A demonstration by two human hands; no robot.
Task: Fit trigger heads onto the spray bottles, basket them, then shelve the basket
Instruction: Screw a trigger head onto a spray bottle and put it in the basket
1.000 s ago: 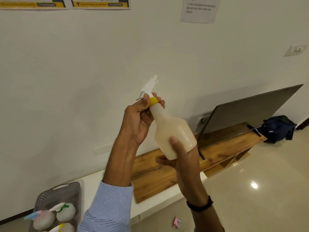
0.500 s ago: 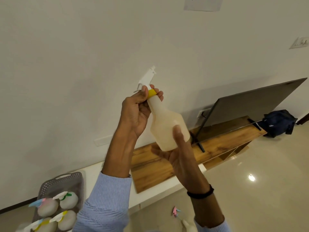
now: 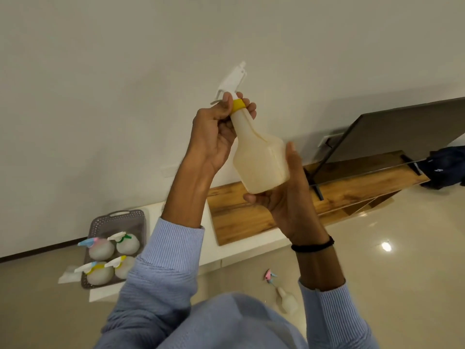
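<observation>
I hold a cream spray bottle [image 3: 259,159] tilted up in front of the wall. A white trigger head [image 3: 232,80] with a yellow collar [image 3: 238,105] sits on its neck. My left hand [image 3: 216,129] grips the collar with thumb and fingers curled round it. My right hand [image 3: 284,197] cups the bottle's base from below, thumb along its side. A grey basket [image 3: 119,216] on the floor at lower left holds several capped bottles. One more bottle [image 3: 286,301] lies on the floor near a pink and blue trigger head [image 3: 269,275].
A low white and wooden bench [image 3: 251,215] runs along the wall. A dark flat panel [image 3: 402,132] leans on a stand above it. A dark blue bag [image 3: 445,167] lies at the far right. White paper [image 3: 70,274] lies under the basket.
The view has tilted down, so the basket and the floor bottle show more fully. Both hands keep hold of the bottle, which has shifted slightly in the frame.
</observation>
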